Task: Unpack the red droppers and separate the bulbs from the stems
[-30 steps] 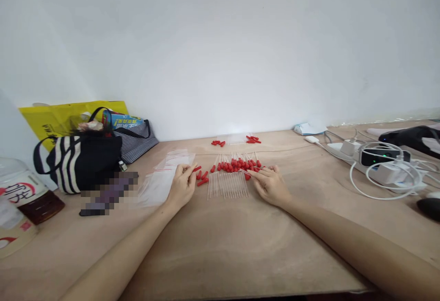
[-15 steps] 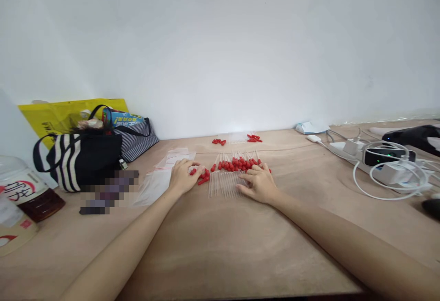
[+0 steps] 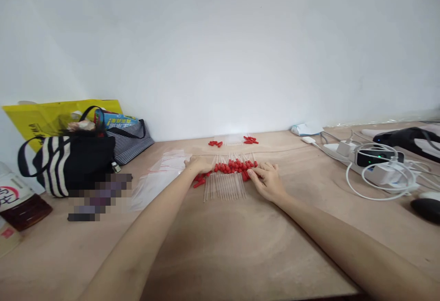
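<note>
Red bulbs (image 3: 229, 168) lie heaped above a row of clear tubes (image 3: 225, 188) mid-worktop (image 3: 227, 241), between two hands. The tubes look light, stiff, slick and possibly brittle, best held near one end; the bulbs look soft and pinchable. The right hand (image 3: 268, 181) curls loosely at the heap, the left (image 3: 197, 165) bends over its other side; whether either grips anything cannot be told.

Matt rubbery bulbs (image 3: 237, 164), clear glassy tubes (image 3: 227, 188), smooth wooden tabletop (image 3: 247, 250)
</note>
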`<state>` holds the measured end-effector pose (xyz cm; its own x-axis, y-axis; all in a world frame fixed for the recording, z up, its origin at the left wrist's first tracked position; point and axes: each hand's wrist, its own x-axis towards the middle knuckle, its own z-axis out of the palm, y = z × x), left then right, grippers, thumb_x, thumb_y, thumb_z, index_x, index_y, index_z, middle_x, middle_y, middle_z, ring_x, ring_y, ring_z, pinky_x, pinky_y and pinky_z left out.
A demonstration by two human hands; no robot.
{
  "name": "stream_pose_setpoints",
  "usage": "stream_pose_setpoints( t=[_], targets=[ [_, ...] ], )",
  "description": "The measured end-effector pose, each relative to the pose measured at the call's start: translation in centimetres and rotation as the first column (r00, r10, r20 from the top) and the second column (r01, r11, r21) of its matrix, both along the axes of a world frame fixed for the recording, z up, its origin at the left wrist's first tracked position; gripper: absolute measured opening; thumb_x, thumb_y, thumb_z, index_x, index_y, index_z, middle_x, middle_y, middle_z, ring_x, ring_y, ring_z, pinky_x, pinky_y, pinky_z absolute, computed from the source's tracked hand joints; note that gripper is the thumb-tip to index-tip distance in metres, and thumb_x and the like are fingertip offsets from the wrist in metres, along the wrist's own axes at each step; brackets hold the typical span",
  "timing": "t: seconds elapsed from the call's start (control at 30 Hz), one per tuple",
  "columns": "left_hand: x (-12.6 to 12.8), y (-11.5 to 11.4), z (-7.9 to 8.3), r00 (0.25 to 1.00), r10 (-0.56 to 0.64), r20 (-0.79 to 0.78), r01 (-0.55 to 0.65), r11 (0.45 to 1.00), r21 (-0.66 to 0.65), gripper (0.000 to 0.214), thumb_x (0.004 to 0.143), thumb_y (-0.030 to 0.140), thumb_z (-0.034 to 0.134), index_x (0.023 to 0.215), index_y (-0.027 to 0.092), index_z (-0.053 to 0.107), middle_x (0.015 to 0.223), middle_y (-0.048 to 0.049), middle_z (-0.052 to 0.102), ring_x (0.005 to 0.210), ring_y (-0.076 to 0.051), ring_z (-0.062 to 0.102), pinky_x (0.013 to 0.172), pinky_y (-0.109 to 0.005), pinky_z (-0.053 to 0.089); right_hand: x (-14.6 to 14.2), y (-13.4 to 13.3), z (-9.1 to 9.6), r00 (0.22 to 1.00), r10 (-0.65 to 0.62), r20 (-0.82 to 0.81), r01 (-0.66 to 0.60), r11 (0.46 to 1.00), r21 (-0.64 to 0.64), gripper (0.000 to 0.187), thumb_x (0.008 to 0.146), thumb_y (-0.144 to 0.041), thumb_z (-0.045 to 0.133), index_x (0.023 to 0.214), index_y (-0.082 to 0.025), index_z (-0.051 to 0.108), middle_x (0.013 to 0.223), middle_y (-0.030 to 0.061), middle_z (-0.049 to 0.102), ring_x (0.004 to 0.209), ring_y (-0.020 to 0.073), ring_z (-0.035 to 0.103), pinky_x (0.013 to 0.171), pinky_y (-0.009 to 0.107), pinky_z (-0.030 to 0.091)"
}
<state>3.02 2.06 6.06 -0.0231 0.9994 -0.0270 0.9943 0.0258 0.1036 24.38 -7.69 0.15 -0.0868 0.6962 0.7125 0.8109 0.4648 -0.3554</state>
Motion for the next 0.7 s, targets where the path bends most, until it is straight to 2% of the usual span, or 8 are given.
stream_pose_setpoints(
  t=[0.13, 0.27, 0.37, 0.43, 0.5, 0.53, 0.63, 0.7],
  targets=[
    [0.0, 0.3, 0.0, 0.999, 0.043, 0.016, -0.044, 0.999, 0.007, 0.018, 0.056, 0.036, 0.058, 0.053, 0.018, 0.06, 0.072, -0.01, 0.065, 0.087, -0.031, 0.056, 0.074, -0.042, 0.039, -0.2, -0.2, 0.1, 1.0, 0.007, 0.028, -0.008, 0.999, 0.039, 0.029, 0.084, -0.03, 0.042, 0.067, -0.02, 0.063, 0.061, 0.0006, 0.052, 0.067, 0.0129, 0.044, 0.068, 0.031, 0.023],
    [-0.8, -0.8, 1.2, 0.998, 0.054, 0.032, -0.057, 0.994, 0.093, 0.018, 0.063, 0.033, 0.053, 0.06, 0.017, 0.06, 0.069, -0.0095, 0.064, 0.082, -0.028, 0.058, 0.068, -0.036, 0.041, -0.4, -0.1, -0.2, 0.997, 0.042, 0.072, -0.046, 0.997, 0.058, 0.021, 0.081, -0.029, 0.046, 0.073, -0.021, 0.064, 0.066, 0.0012, 0.055, 0.069, 0.0136, 0.046, 0.069, 0.032, 0.026],
    [-1.6, -3.2, 1.5, 0.999, -0.022, 0.048, 0.012, 0.981, 0.193, 0.022, 0.073, 0.035, 0.044, 0.067, 0.019, 0.058, 0.074, -0.0063, 0.064, 0.081, -0.024, 0.058, 0.068, -0.032, 0.041, -0.3, 0.2, -0.7, 0.996, 0.083, 0.039, -0.086, 0.992, 0.094, 0.019, 0.079, -0.027, 0.046, 0.087, -0.021, 0.063, 0.081, 0.0047, 0.055, 0.075, 0.0153, 0.05, 0.07, 0.032, 0.032],
    [-2.2, -5.2, 0.7, 0.989, -0.142, 0.049, 0.121, 0.947, 0.296, 0.02, 0.077, 0.033, 0.041, 0.077, 0.02, 0.056, 0.083, -0.0038, 0.064, 0.083, -0.02, 0.057, 0.074, -0.03, 0.04, -0.2, 0.4, -0.9, 0.996, 0.091, 0.012, -0.092, 0.987, 0.129, 0.027, 0.079, -0.029, 0.047, 0.101, -0.02, 0.059, 0.098, 0.009, 0.052, 0.083, 0.0175, 0.05, 0.072, 0.032, 0.037],
    [-2.7, -7.0, -0.8, 0.91, -0.414, 0.003, 0.36, 0.795, 0.489, 0.016, 0.078, 0.03, 0.043, 0.079, 0.018, 0.055, 0.08, -0.0029, 0.064, 0.076, -0.017, 0.057, 0.08, -0.032, 0.038, -0.2, 0.5, -0.9, 0.996, 0.082, 0.038, -0.087, 0.984, 0.157, 0.04, 0.077, -0.033, 0.049, 0.114, -0.018, 0.051, 0.112, 0.0125, 0.045, 0.092, 0.0205, 0.049, 0.076, 0.034, 0.039],
    [-2.8, -7.8, -1.6, 0.864, -0.503, -0.034, 0.438, 0.715, 0.545, 0.015, 0.079, 0.028, 0.043, 0.078, 0.018, 0.054, 0.077, -0.0024, 0.064, 0.074, -0.017, 0.057, 0.083, -0.035, 0.037, -0.2, 0.4, -0.8, 0.994, 0.08, 0.08, -0.092, 0.982, 0.163, 0.047, 0.076, -0.036, 0.05, 0.119, -0.018, 0.047, 0.117, 0.0133, 0.042, 0.097, 0.0223, 0.047, 0.08, 0.036, 0.039],
    [-2.9, -9.2, -3.7, 0.757, -0.641, -0.127, 0.545, 0.512, 0.664, 0.014, 0.08, 0.027, 0.045, 0.075, 0.017, 0.054, 0.073, -0.0021, 0.063, 0.071, -0.016, 0.056, 0.084, -0.035, 0.037, -0.3, -0.2, -0.2, 0.962, 0.11, 0.25, -0.153, 0.975, 0.159, 0.058, 0.075, -0.045, 0.051, 0.126, -0.021, 0.038, 0.126, 0.0127, 0.038, 0.109, 0.0259, 0.04, 0.088, 0.042, 0.034],
    [-2.6, -9.5, -4.4, 0.714, -0.677, -0.178, 0.581, 0.431, 0.691, 0.014, 0.081, 0.026, 0.046, 0.074, 0.018, 0.054, 0.069, -0.0012, 0.062, 0.071, -0.015, 0.056, 0.082, -0.034, 0.037, -0.6, -0.6, 0.1, 0.928, 0.156, 0.338, -0.215, 0.966, 0.144, 0.056, 0.075, -0.047, 0.049, 0.126, -0.024, 0.039, 0.127, 0.0109, 0.039, 0.113, 0.0256, 0.038, 0.093, 0.044, 0.029]
  ],
)
